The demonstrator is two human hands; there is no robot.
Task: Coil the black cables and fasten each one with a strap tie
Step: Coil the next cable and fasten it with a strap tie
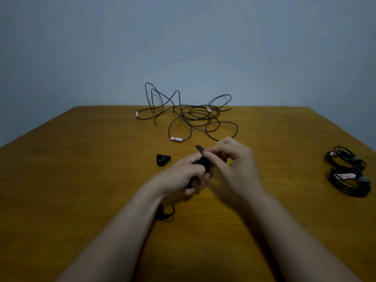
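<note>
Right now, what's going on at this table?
A person is bundling cables. The left hand grips a coil while the right hand pinches a strap around it. Two coils lie at the right edge of the table, a spare strap sits beside the hands, and a loose tangle lies at the back.

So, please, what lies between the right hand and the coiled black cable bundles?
Head view: only bare brown wooden tabletop separates the right hand from bundles.
</note>
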